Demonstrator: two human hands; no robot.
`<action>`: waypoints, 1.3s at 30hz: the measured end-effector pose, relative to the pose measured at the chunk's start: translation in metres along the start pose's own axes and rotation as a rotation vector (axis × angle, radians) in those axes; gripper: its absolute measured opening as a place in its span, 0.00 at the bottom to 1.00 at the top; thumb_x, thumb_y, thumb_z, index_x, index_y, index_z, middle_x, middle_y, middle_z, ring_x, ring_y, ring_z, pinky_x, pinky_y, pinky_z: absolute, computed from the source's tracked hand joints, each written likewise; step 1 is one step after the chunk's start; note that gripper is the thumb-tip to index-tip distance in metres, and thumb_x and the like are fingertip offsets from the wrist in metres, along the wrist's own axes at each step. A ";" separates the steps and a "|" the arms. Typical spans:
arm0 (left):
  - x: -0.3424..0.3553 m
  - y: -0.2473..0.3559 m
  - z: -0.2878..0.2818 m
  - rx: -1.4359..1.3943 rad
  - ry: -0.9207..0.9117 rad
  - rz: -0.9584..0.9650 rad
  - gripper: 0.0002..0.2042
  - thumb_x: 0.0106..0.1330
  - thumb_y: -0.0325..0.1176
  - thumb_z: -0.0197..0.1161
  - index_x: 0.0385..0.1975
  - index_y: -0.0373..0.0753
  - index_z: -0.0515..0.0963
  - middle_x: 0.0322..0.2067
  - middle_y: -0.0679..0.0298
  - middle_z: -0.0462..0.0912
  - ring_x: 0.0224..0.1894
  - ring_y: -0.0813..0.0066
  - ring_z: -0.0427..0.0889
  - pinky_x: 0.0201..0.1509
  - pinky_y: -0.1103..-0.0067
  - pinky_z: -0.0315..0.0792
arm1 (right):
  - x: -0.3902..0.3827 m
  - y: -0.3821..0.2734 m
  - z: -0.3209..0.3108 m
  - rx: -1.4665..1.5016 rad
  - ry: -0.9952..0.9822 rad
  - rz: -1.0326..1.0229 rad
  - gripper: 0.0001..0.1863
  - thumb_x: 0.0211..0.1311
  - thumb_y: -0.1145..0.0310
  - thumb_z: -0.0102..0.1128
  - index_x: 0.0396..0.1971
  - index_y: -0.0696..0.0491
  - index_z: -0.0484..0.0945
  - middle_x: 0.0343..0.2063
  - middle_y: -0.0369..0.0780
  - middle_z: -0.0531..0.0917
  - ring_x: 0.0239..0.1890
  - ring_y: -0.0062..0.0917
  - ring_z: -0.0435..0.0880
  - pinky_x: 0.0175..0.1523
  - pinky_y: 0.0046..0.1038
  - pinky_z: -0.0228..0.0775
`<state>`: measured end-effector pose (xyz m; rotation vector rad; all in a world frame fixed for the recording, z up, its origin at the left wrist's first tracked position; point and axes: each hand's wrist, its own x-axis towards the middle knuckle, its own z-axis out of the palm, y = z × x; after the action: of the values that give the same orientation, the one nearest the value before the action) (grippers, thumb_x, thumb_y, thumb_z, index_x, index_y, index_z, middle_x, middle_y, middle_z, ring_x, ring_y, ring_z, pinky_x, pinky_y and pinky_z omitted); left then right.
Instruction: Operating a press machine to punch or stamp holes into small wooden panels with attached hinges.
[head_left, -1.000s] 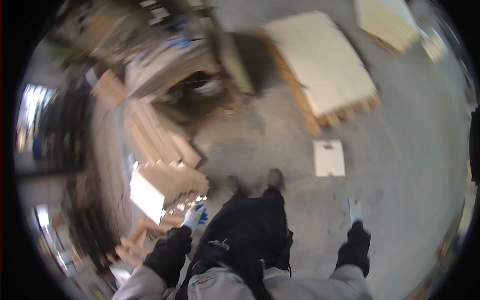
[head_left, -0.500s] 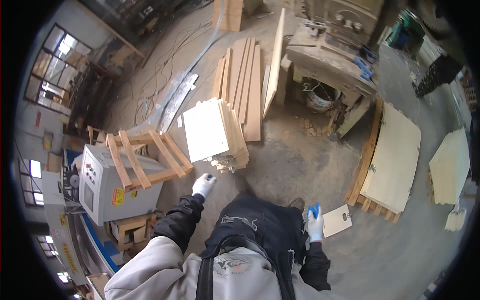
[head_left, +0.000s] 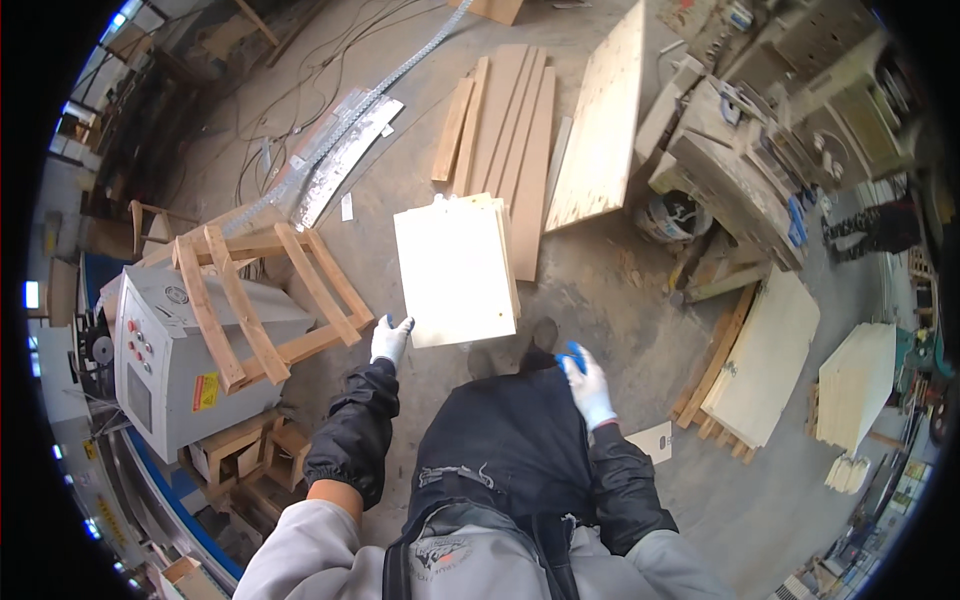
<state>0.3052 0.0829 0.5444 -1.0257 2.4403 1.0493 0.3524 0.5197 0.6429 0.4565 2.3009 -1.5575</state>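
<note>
A stack of pale plywood boards [head_left: 457, 275] stands in front of me, its top sheet slightly askew over the ones beneath. My left hand [head_left: 391, 340], in a white glove with blue fingertips, is at the near left corner of the top sheet. Its fingers are apart; whether they touch the edge is hard to see. Gloved the same way, my right hand [head_left: 587, 388] hovers beside my dark apron [head_left: 500, 420], right of the stack and away from it. Its blue fingers are parted and nothing shows in them.
Brown planks [head_left: 515, 150] lie beyond the stack, beside a leaning plywood sheet [head_left: 603, 120]. At left, a wooden frame [head_left: 290, 355] rests on a grey control cabinet [head_left: 165, 385]. Boards on a pallet [head_left: 765, 370] and a dusty machine [head_left: 730, 160] stand right. A small board [head_left: 655, 441] lies behind my right arm.
I have come closer to the stack. My left hand has gone to the top sheet's corner, while my right hand has swung in from the right, away from the small board on the floor.
</note>
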 end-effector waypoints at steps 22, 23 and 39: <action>0.080 -0.007 0.022 -0.301 -0.179 -0.064 0.29 0.64 0.50 0.68 0.58 0.36 0.77 0.50 0.49 0.85 0.55 0.53 0.83 0.61 0.69 0.73 | 0.132 -0.032 0.199 -0.257 0.014 0.176 0.60 0.57 0.45 0.72 0.74 0.67 0.46 0.72 0.60 0.58 0.75 0.46 0.58 0.76 0.34 0.53; 0.075 -0.008 0.021 -0.250 -0.190 -0.054 0.28 0.64 0.50 0.67 0.57 0.36 0.77 0.49 0.49 0.86 0.55 0.52 0.83 0.60 0.68 0.73 | 0.119 -0.032 0.198 -0.258 0.042 0.174 0.60 0.57 0.45 0.72 0.74 0.67 0.46 0.72 0.60 0.58 0.75 0.46 0.58 0.76 0.34 0.53; -0.074 0.053 -0.028 -0.575 -0.120 0.152 0.09 0.70 0.24 0.61 0.47 0.30 0.76 0.35 0.63 0.82 0.37 0.75 0.81 0.46 0.78 0.76 | 0.022 -0.069 0.101 -0.394 -0.028 0.050 0.33 0.70 0.38 0.51 0.50 0.59 0.71 0.40 0.59 0.85 0.46 0.56 0.84 0.52 0.50 0.74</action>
<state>0.3196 0.1249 0.6291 -0.8963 2.1893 1.8740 0.3111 0.4024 0.6550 0.3813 2.4706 -1.0411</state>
